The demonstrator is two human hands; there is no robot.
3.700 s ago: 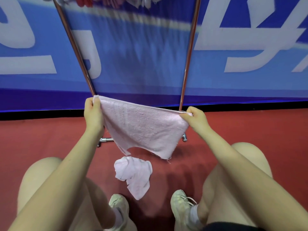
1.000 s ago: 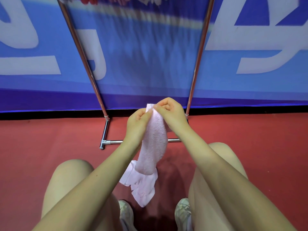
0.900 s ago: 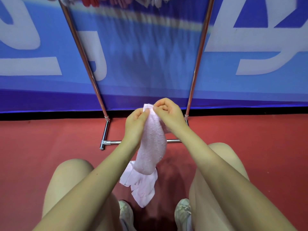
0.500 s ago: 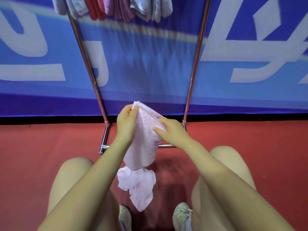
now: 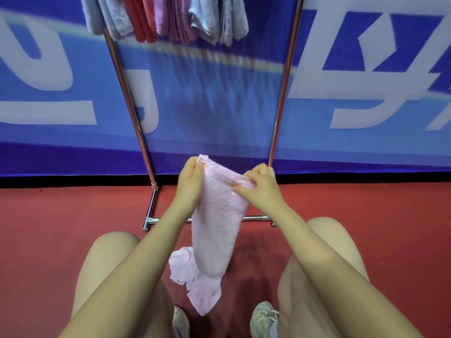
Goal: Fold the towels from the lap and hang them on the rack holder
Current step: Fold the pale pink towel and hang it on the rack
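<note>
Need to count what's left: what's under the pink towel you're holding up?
A second pink towel lies crumpled on the red floor, its upper part hidden behind the held towel, which both hands grip.

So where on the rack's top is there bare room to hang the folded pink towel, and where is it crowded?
Crowded: the hanging towels fill the top from the left pole to past the middle. Free: the gap between the last grey towel and the right pole. The left hand and right hand hold the folded pink towel below.
</note>
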